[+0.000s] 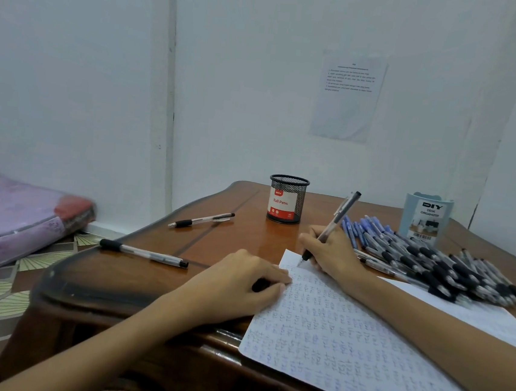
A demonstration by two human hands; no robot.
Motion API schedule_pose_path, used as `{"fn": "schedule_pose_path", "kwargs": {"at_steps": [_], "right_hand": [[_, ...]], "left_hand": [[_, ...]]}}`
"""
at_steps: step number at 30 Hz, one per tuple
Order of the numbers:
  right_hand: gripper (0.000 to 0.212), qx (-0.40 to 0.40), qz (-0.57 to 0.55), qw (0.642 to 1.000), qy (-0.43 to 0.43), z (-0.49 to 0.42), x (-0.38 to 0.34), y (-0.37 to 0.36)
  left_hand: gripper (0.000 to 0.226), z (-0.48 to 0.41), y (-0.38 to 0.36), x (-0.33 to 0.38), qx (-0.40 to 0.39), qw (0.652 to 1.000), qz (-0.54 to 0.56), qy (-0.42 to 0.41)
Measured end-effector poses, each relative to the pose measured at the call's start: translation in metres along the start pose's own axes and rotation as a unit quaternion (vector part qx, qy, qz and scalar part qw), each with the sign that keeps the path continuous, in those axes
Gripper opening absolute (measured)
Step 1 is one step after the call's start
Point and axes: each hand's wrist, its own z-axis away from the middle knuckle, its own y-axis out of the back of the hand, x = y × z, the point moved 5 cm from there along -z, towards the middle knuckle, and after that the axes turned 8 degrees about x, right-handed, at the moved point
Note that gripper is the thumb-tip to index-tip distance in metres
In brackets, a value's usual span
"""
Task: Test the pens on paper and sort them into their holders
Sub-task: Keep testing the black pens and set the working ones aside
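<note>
Mostly unsorted: right hand [330,252] grips pen [336,218] testing on scribble-filled paper [362,347], left hand [235,291] curls round small dark item [260,285], big pen pile [432,265] right, mesh holder [287,198] looks empty.

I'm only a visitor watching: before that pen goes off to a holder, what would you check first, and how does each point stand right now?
1. Pen tip down on the paper: ok, the right-hand grip holds it.
2. Paper steadied: ok, the left-hand grip rests on its edge.
3. This pen leaving ink: cannot tell, the mark at the tip is too small to see.
4. Mesh cup upright, mouth open: ok.
5. Blue organizer upright: ok.
6. Which holder suits this pen: cannot tell.
</note>
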Motion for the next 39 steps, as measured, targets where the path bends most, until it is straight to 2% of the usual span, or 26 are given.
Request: {"fn": "schedule_pose_path", "kwargs": {"at_steps": [7, 9, 11, 14, 16, 19, 26, 32, 36, 39], "right_hand": [[0.039, -0.001, 0.027, 0.999, 0.032, 0.002, -0.004, 0.000], [0.040, -0.010, -0.001, 1.000, 0.020, 0.005, -0.005, 0.000], [0.050, -0.009, -0.060, 0.998, -0.020, 0.006, -0.006, 0.001], [0.064, -0.010, -0.076, 0.996, -0.038, 0.007, -0.010, 0.004], [0.052, 0.009, -0.106, 0.994, -0.034, 0.006, -0.012, 0.009], [0.018, 0.038, -0.126, 0.991, -0.038, 0.002, -0.008, 0.016], [0.032, 0.007, -0.147, 0.988, -0.042, 0.002, -0.005, 0.014], [0.023, -0.011, -0.187, 0.982, -0.014, 0.003, -0.009, 0.013], [0.018, -0.030, -0.149, 0.988, -0.022, 0.006, -0.008, 0.010], [0.019, -0.037, -0.085, 0.993, -0.067, 0.002, 0.000, 0.009]], "left_hand": [[0.032, 0.000, 0.001, 0.001, 0.002, 1.000, -0.001, -0.005], [0.032, 0.000, 0.000, 0.001, 0.003, 1.000, -0.001, -0.005], [0.032, 0.000, 0.000, 0.000, 0.002, 1.000, 0.000, -0.003], [0.032, -0.001, 0.000, -0.001, 0.002, 1.000, 0.000, -0.003], [0.032, -0.001, 0.000, -0.001, 0.003, 1.000, 0.000, -0.005], [0.032, 0.000, 0.000, -0.002, 0.005, 1.000, -0.001, -0.009], [0.033, -0.001, -0.001, -0.002, -0.007, 1.000, -0.003, 0.001], [0.033, 0.000, -0.001, -0.003, -0.002, 1.000, -0.004, 0.002], [0.032, 0.000, -0.001, -0.002, -0.009, 1.000, -0.006, 0.003], [0.031, -0.001, 0.000, -0.002, -0.007, 1.000, -0.009, 0.005]]}}
